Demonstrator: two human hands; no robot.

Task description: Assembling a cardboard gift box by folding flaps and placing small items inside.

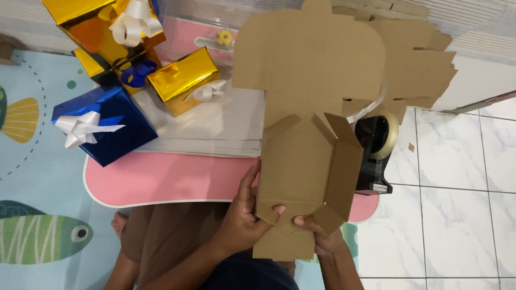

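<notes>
2 hands gripped my flat cardboard box (pixel 306 161): left hand (pixel 246 221) and right hand (pixel 321 236) pinched its near edge. Tape dispenser (pixel 375 149) sat at 2 o'clock.

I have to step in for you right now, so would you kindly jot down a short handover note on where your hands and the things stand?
Left hand: grips the near left edge of the flat cardboard box blank, thumb on top.
Right hand: holds the blank's near right corner, fingers underneath.
The blank is held over the pink table; its right side flap stands folded up, the rest is flat.
Tape dispenser sits just behind that flap.
Done: three wrapped gifts, a large gold box, a small gold box and a blue box, each with a bow, lie at the table's left.
Left: the other flaps are unfolded; more blanks lie beyond.
</notes>
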